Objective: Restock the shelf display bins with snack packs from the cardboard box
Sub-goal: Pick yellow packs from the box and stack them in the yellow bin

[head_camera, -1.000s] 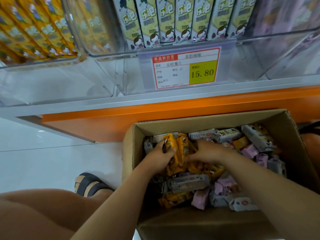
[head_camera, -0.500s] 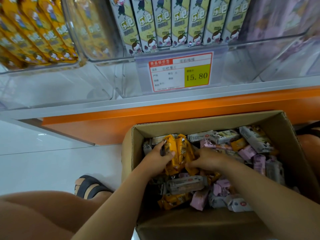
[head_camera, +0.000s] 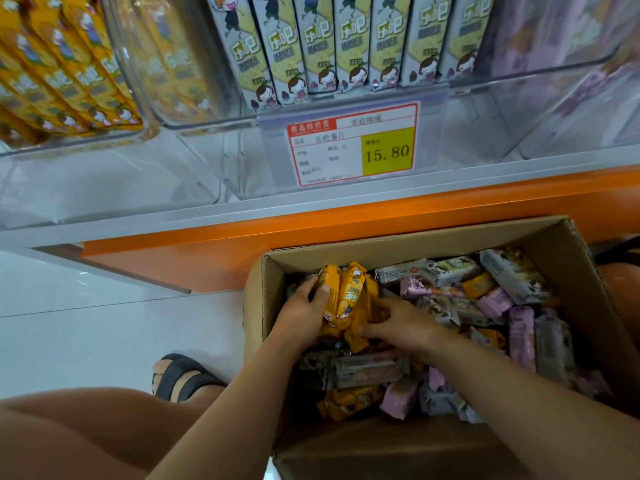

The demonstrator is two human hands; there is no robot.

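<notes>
From the head camera you are early in a restocking round: the cardboard box (head_camera: pixel 415 242) on the floor (head_camera: pixel 104 306) below the shelf (head_camera: pixel 346 220) holds plenty of loose packs (head_camera: pixel 512 278) in yellow, pink and grey wrappers, heaped in no order, so most of the work looks to be ahead of you. Both your hands are down inside the box at its left end. Your left hand (head_camera: pixel 303 308) grips a bundle of yellow packs (head_camera: pixel 343 296), thumb across the front of the nearest one, and the bundle stands nearly upright, its tops just above the rest. Your right hand (head_camera: pixel 403 323) closes on the same bundle from the other side, fingers curled into it and thumb lying on a lower pack. Nothing has left the box yet. Above, the left bin (head_camera: pixel 69 81) already shows rows of yellow packs, the middle bin (head_camera: pixel 214 123) a row of grey-green ones behind the price tag (head_camera: pixel 353 143), and the right bin (head_camera: pixel 554 46) something pinkish and blurred. How full each is, you cannot tell. The packs look small, glossy and slippery, likely to slide from a loose grip.
</notes>
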